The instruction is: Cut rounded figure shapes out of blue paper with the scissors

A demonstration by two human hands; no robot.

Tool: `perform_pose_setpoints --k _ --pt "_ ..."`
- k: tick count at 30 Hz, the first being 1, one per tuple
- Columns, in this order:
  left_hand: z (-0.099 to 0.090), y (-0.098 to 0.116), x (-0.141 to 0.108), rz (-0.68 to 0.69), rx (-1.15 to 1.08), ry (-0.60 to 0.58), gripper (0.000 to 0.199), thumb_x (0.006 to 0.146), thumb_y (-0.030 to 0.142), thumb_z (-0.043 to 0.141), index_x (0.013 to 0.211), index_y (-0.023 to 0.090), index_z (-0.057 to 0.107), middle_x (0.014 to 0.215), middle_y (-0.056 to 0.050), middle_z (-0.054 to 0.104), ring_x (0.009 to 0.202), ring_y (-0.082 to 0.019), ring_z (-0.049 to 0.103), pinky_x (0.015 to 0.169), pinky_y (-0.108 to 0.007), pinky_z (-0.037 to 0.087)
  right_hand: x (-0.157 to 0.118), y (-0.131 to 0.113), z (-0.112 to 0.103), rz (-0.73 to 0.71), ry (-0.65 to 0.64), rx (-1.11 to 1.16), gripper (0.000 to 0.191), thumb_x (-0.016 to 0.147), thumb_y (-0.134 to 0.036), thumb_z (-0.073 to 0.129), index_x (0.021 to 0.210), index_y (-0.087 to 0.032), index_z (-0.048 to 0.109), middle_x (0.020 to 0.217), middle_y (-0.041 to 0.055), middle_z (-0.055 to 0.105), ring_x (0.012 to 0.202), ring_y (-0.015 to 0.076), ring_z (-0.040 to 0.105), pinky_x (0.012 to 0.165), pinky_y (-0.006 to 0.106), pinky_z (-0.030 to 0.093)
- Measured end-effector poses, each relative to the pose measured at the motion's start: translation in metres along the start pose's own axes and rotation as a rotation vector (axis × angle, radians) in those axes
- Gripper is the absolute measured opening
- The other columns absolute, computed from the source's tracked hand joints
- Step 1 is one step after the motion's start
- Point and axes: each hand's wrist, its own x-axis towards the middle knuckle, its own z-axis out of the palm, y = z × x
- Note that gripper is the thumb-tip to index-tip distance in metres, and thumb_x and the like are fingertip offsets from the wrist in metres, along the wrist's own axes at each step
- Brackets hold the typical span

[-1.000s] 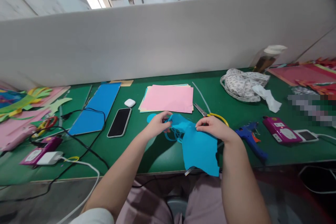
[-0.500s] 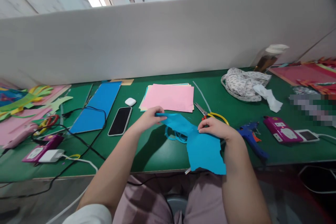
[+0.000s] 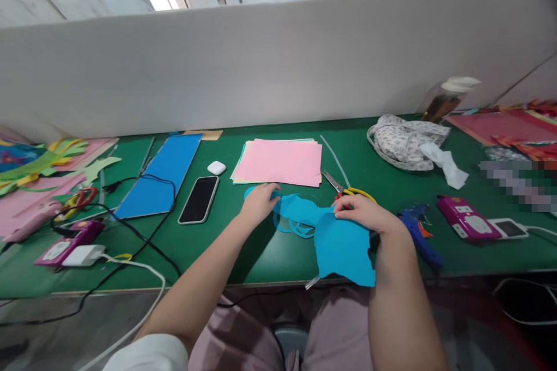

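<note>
A blue craft sheet [image 3: 343,249], with ragged cut edges, stretches between my two hands; whether it is paper or felt I cannot tell. My left hand [image 3: 260,202] has its fingers closed on the narrow left part, and a bit of blue shows beyond the knuckles. My right hand [image 3: 361,212] pinches the top edge of the wide part, which hangs toward the table's front edge. Thin blue loops [image 3: 285,225] lie on the table under the sheet. Scissors [image 3: 334,182] with yellow and red handles rest just behind my right hand, which partly hides them.
A stack of pink sheets [image 3: 281,161] lies at the back, with a phone [image 3: 199,200], white case [image 3: 216,168] and blue board [image 3: 161,177] leftward. Rightward are a blue glue gun [image 3: 420,235], purple device [image 3: 467,217] and patterned cloth [image 3: 402,142]. Cables [image 3: 148,242] cross the left side.
My left hand has moved slightly right and lower, and its end of the sheet has come down toward the table. My right hand has shifted a little right, still holding the sheet.
</note>
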Motion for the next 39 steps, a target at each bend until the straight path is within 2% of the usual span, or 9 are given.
perform_pose_setpoints --k 4,10,14,17,19,22,25,31,39 --pt "0.007 0.015 0.001 0.079 -0.041 0.08 0.02 0.079 0.018 0.058 0.095 0.022 0.069 0.118 -0.011 0.061 0.122 -0.029 0.05 0.11 -0.043 0.033 -0.011 -0.004 -0.01 0.01 0.141 0.101 0.019 0.073 -0.038 0.069 0.069 -0.019 0.068 0.114 0.0101 0.07 0.113 0.0287 0.06 0.098 0.041 0.041" --pt "0.023 0.046 0.008 0.156 -0.277 -0.025 0.025 0.088 0.02 0.047 0.097 0.02 0.071 0.11 -0.009 0.068 0.109 -0.022 0.059 0.1 -0.037 0.044 -0.005 -0.007 -0.006 0.083 0.368 0.223 0.028 0.071 -0.045 0.068 0.082 -0.019 0.068 0.086 0.0054 0.071 0.077 0.0209 0.062 0.07 0.032 0.046" --pt "0.035 0.057 0.013 0.039 -0.606 -0.383 0.037 0.091 0.044 0.048 0.105 0.019 0.071 0.103 -0.008 0.073 0.09 -0.021 0.066 0.076 -0.033 0.053 0.008 -0.005 0.005 0.085 0.467 0.169 0.03 0.075 -0.046 0.064 0.085 -0.018 0.068 0.079 0.0049 0.069 0.072 0.0199 0.06 0.066 0.031 0.046" --pt "0.048 0.055 0.015 -0.036 -0.764 -0.524 0.033 0.072 0.041 0.074 0.093 0.016 0.074 0.095 -0.007 0.074 0.082 -0.021 0.066 0.074 -0.033 0.052 0.015 -0.003 0.009 0.088 0.505 0.099 0.031 0.079 -0.046 0.06 0.089 -0.017 0.068 0.085 0.0067 0.072 0.077 0.021 0.063 0.07 0.031 0.048" --pt "0.057 0.049 0.015 -0.062 -0.796 -0.476 0.032 0.061 0.036 0.082 0.083 0.014 0.073 0.086 -0.007 0.074 0.078 -0.021 0.065 0.075 -0.033 0.052 0.017 -0.001 0.008 0.111 0.544 0.029 0.035 0.084 -0.048 0.054 0.095 -0.018 0.069 0.095 0.0084 0.072 0.084 0.0221 0.064 0.075 0.031 0.049" --pt "0.064 0.04 0.017 -0.134 -0.89 -0.354 0.04 0.06 0.042 0.083 0.085 0.013 0.071 0.086 -0.006 0.074 0.079 -0.022 0.066 0.075 -0.034 0.052 0.015 0.001 0.004 0.223 0.592 -0.125 0.037 0.09 -0.045 0.046 0.103 -0.018 0.067 0.101 0.0103 0.072 0.09 0.0242 0.065 0.077 0.033 0.048" --pt "0.06 0.038 0.024 -0.193 -1.006 -0.241 0.052 0.059 0.05 0.082 0.093 0.013 0.069 0.087 -0.008 0.075 0.076 -0.022 0.067 0.074 -0.035 0.053 0.012 0.003 0.005 0.364 0.523 -0.304 0.027 0.085 -0.031 0.058 0.104 -0.016 0.068 0.097 0.0118 0.071 0.09 0.0275 0.065 0.075 0.034 0.046" --pt "0.023 0.054 0.049 -0.177 -1.152 -0.069 0.045 0.06 0.046 0.083 0.088 0.013 0.069 0.08 -0.007 0.074 0.068 -0.019 0.067 0.065 -0.03 0.053 0.013 0.003 0.015 0.468 0.386 -0.573 0.06 0.077 -0.025 0.072 0.134 -0.016 0.057 0.122 0.0193 0.06 0.11 0.035 0.059 0.087 0.037 0.043" --pt "-0.023 0.083 0.046 -0.06 -1.262 0.051 0.037 0.068 0.045 0.078 0.085 0.013 0.07 0.077 -0.006 0.073 0.07 -0.02 0.067 0.063 -0.028 0.05 0.02 0.006 0.022 0.501 0.386 -0.665 0.049 0.079 -0.018 0.066 0.127 -0.021 0.062 0.101 0.0141 0.064 0.091 0.0278 0.066 0.078 0.031 0.043"
